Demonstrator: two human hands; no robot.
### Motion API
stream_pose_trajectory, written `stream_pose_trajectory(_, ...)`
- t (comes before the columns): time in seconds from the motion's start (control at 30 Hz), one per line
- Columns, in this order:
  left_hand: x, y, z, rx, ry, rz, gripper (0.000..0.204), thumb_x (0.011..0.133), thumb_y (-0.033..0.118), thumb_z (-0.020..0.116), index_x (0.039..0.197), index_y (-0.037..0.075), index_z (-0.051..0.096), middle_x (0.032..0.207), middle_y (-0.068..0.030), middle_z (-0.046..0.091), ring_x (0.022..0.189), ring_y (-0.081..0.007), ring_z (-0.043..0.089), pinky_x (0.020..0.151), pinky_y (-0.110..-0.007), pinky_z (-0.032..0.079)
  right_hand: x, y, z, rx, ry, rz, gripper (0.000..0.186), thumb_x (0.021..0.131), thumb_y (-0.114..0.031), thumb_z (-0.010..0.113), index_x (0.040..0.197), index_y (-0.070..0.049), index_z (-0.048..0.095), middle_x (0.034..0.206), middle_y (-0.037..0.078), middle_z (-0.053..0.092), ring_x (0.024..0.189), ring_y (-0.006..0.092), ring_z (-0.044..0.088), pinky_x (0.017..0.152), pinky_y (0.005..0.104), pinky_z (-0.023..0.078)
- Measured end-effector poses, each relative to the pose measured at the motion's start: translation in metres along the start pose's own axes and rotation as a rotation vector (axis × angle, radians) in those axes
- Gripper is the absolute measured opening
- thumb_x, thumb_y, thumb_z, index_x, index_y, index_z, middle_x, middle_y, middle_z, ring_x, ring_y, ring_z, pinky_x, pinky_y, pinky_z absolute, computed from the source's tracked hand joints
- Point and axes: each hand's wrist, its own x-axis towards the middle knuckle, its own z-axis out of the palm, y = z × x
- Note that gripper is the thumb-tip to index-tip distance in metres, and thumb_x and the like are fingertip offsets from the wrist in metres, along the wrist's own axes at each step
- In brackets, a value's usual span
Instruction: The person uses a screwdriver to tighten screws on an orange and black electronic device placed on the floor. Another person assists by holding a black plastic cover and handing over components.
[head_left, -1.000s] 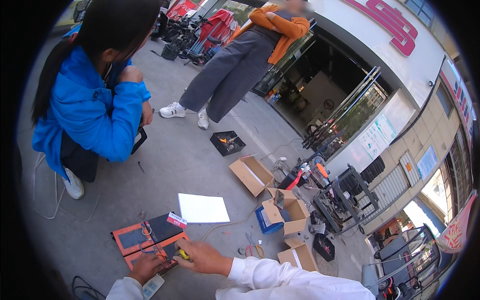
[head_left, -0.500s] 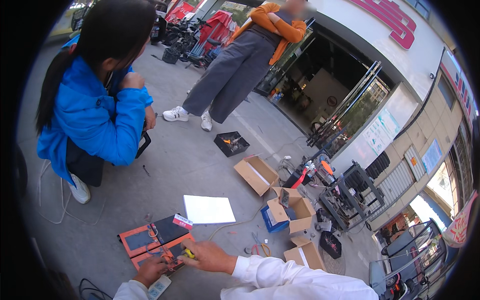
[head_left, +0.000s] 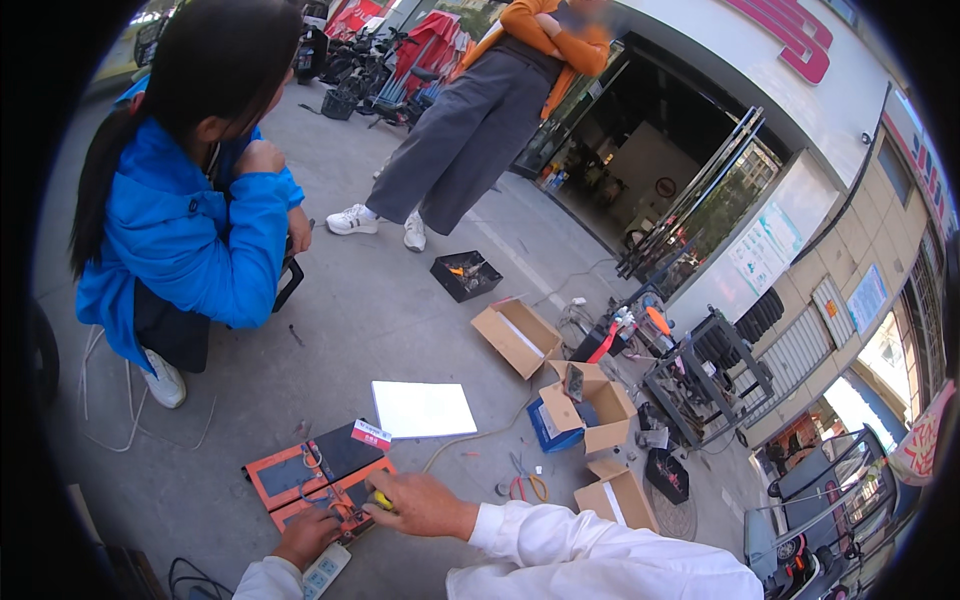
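Observation:
Orange-and-black battery blocks (head_left: 285,477) lie side by side on the ground in front of me, with short wires on their tops. My right hand (head_left: 425,503) comes in from the right over the nearer block, its fingers closed round the yellow handle of a screwdriver (head_left: 381,499). The tool's tip is too small to see. Beside it, my left hand (head_left: 308,536) reaches to the same block's wires, fingers bent together; what they pinch is hidden. A small red-and-white box (head_left: 371,435) rests on the far block. A white power strip (head_left: 326,571) lies below my left hand.
A white board (head_left: 424,409), pliers (head_left: 518,485), open cardboard boxes (head_left: 517,337) and a black parts tray (head_left: 466,275) lie on the pavement. A person in blue (head_left: 190,240) crouches at the left; another, in an orange jacket (head_left: 520,28), stands beyond. Metal frame (head_left: 712,375) at right.
The view has shifted slightly. Both my hands stay at the battery block, and the right hand still grips the screwdriver. The two other people keep nearly the same poses.

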Motion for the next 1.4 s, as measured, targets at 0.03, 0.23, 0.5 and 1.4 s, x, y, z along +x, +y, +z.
stream_pose_trajectory(0.03, 0.001, 0.002, 0.000, 0.001, 0.005, 0.004, 0.019, 0.086, 0.025, 0.083, 0.100, 0.014, 0.076, 0.109, -0.0045, 0.072, 0.106, -0.0307, 0.069, 0.090, -0.045, 0.056, -0.001, 0.002, 0.001, 0.011, 0.037, -0.044, 0.038, 0.099, -0.037, 0.072, 0.114, -0.006, 0.055, 0.093, 0.022, 0.070, 0.086, 0.0464, 0.069, 0.071, 0.0546, 0.052)
stream_pose_trajectory(0.23, 0.002, 0.008, -0.004, 0.012, 0.020, -0.003, 0.018, 0.086, 0.024, 0.082, 0.100, 0.014, 0.076, 0.109, -0.0047, 0.073, 0.105, -0.0316, 0.069, 0.092, -0.047, 0.055, -0.001, -0.002, -0.006, 0.040, 0.038, -0.051, 0.038, 0.098, -0.035, 0.072, 0.109, -0.005, 0.052, 0.092, 0.022, 0.068, 0.090, 0.0453, 0.067, 0.074, 0.0552, 0.049)
stream_pose_trajectory(0.5, 0.005, 0.005, -0.003, 0.008, 0.043, 0.063, 0.016, 0.086, 0.022, 0.081, 0.098, 0.013, 0.074, 0.108, -0.0053, 0.072, 0.104, -0.0320, 0.069, 0.089, -0.046, 0.055, -0.002, 0.005, -0.002, -0.004, 0.051, -0.038, 0.039, 0.099, -0.037, 0.073, 0.115, -0.007, 0.054, 0.095, 0.021, 0.070, 0.090, 0.0460, 0.068, 0.073, 0.0553, 0.050)
stream_pose_trajectory(1.4, 0.005, -0.002, 0.002, -0.010, -0.025, 0.038, 0.018, 0.085, 0.023, 0.082, 0.097, 0.012, 0.074, 0.108, -0.0052, 0.072, 0.103, -0.0318, 0.068, 0.089, -0.046, 0.053, -0.005, 0.008, -0.004, -0.010, 0.063, -0.102, 0.039, 0.099, -0.035, 0.073, 0.115, -0.006, 0.053, 0.092, 0.025, 0.068, 0.087, 0.0478, 0.066, 0.074, 0.0573, 0.048)
